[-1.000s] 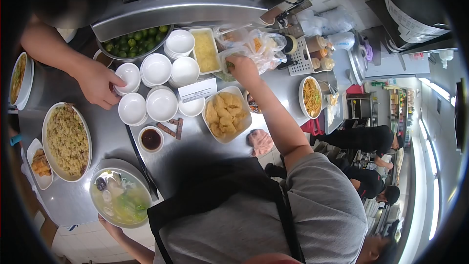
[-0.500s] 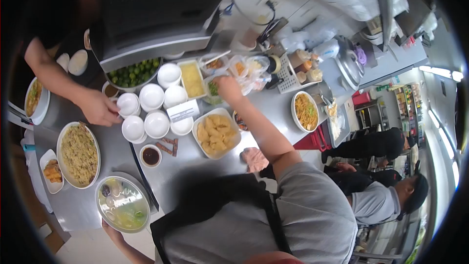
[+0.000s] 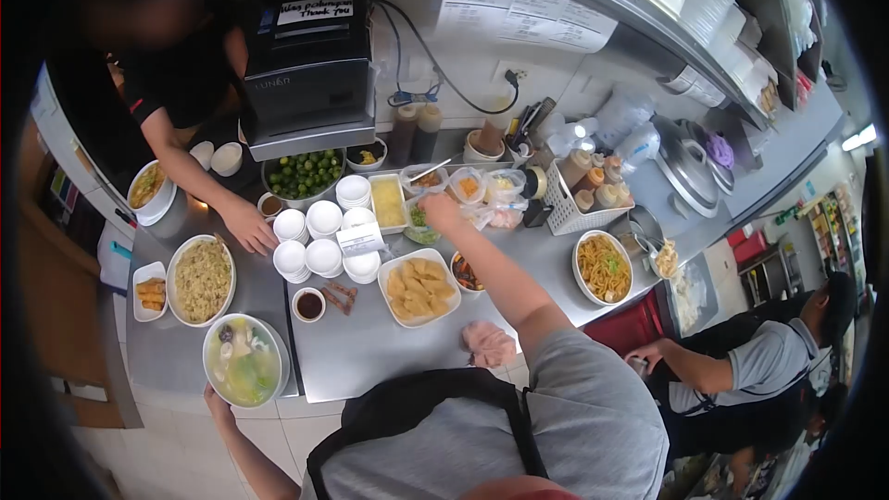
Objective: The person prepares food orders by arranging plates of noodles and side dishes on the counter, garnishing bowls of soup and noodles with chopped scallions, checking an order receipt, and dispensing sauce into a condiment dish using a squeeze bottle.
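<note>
My left hand [image 3: 219, 402] grips the lower left edge of a white bowl of soup [image 3: 243, 361] with greens and pale pieces in it, at the counter's front edge. My right arm stretches across the counter. My right hand [image 3: 439, 213] has its fingers gathered at a small tub of chopped green onions [image 3: 422, 233]; the fingertips are partly hidden. Close by are a tub of yellow minced food [image 3: 388, 203], clear bags and tubs of toppings [image 3: 469, 187], and a square bowl of golden dumpling-like pieces [image 3: 418, 288].
Stacked small white bowls [image 3: 324, 219] stand mid-counter beside a dark sauce cup [image 3: 308, 305]. A co-worker's hand [image 3: 248, 225] rests by them. Fried rice [image 3: 202, 281] is left, noodles [image 3: 603, 268] right. A black printer [image 3: 310, 83] stands behind green citrus fruit [image 3: 304, 173]. Another person [image 3: 741, 375] stands right.
The view has tilted up, showing more wall and shelf. The co-worker's hand has loosened from a small white bowl, fingers now spread beside the stacks. My hands stay at the soup bowl and green-onion tub.
</note>
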Tool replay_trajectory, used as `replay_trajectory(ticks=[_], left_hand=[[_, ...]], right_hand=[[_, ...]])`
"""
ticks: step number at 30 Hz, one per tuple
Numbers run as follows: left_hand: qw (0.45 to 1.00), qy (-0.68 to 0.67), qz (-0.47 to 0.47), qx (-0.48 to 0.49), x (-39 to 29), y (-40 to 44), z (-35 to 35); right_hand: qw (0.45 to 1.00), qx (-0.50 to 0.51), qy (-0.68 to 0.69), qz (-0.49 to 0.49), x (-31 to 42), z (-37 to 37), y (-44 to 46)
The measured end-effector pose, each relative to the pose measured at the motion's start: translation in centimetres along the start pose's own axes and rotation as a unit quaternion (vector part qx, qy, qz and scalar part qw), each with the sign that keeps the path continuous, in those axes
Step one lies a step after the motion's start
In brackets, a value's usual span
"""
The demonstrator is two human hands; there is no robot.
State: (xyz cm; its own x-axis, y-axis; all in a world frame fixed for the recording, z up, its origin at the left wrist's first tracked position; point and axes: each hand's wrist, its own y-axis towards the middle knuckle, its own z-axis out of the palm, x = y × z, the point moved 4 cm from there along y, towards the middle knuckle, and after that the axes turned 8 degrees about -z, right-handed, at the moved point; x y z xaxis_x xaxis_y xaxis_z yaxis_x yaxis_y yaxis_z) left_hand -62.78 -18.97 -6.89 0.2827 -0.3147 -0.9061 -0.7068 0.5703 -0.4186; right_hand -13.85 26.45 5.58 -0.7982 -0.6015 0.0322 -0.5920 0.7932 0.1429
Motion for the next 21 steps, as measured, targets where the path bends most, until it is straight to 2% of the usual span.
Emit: replay_trajectory(ticks=[5, 8, 10, 12, 14, 15, 16, 18, 21], left_hand=[[0.996, 0.053, 0.025, -0.075, 1.0, 0.1, -0.3], [0.992, 0.031, 0.029, -0.122, 0.6, -1.5, 0.7], [0.992, -0.086, -0.001, -0.096, 0.6, -3.4, 1.5], [0.985, -0.093, -0.017, -0.147, 2.5, -4.5, 0.4], [0.974, -0.101, -0.033, -0.2, 4.7, -6.0, -0.5], [0.968, -0.116, -0.055, -0.215, 6.0, -7.1, -0.6], [0.961, -0.132, -0.076, -0.23, 7.4, -8.2, -0.7], [0.958, -0.137, -0.108, -0.227, 11.1, -10.8, -0.8], [0.963, -0.05, -0.184, -0.19, 16.5, -15.6, 0.1]], right_hand=[[0.999, 0.026, -0.039, -0.022, 0.4, 1.9, -0.6], [0.997, 0.034, -0.049, -0.056, 0.3, 1.3, -0.4], [0.995, 0.047, -0.039, -0.074, 0.5, 1.0, -0.5], [0.993, 0.049, -0.041, -0.098, 0.9, 0.7, -0.8], [0.995, -0.008, -0.046, -0.094, 0.6, 0.7, -0.8], [0.993, -0.005, -0.04, -0.109, 0.5, 0.8, -0.7], [0.994, -0.005, 0.0, -0.106, 0.3, 0.6, -0.6], [0.992, 0.003, 0.046, -0.12, 0.5, 0.5, -0.4], [0.988, 0.057, 0.009, -0.14, 0.6, 1.8, -0.1]])
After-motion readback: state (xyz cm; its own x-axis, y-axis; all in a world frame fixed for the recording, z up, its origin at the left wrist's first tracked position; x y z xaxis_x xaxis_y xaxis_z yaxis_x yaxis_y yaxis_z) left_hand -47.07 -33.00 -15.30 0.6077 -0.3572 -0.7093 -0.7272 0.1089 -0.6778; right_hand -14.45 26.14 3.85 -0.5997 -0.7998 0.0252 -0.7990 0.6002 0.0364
